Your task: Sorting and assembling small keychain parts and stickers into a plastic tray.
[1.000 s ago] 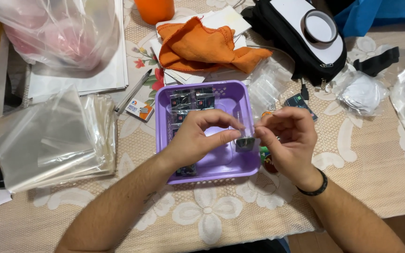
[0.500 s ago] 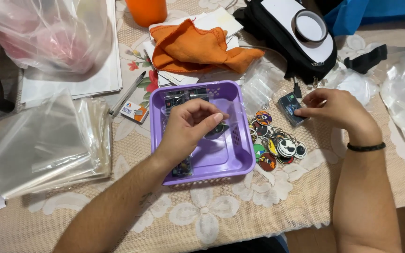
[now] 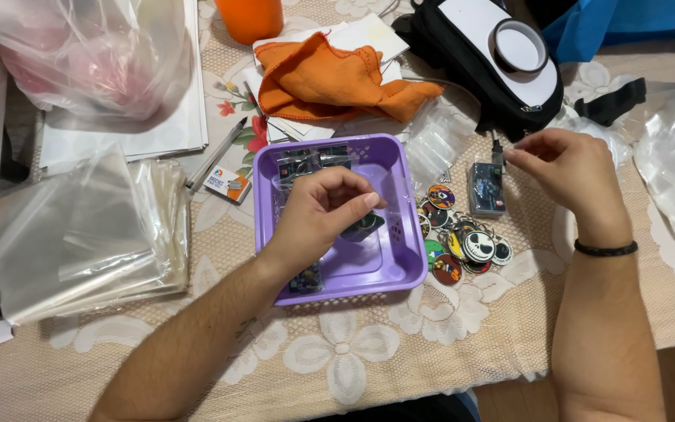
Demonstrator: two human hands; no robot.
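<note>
Your left hand [image 3: 323, 215] pinches a small bagged keychain [image 3: 361, 227] over the purple basket [image 3: 400, 266]; it looks light, slippery, so grip its edge, while your right hand [image 3: 568, 172] pinches something tiny I cannot make out.

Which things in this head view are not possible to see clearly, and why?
- Item under the left hand in the purple basket: fingers cover it.
- What the right hand pinches: too small.
- Contents of the plastic bag: blurred by film, cut by the top edge.
- Orange cup: cut off at top.

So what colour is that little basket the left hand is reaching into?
Purple. The basket shows plainly in the head view, with the left hand over it.
</note>
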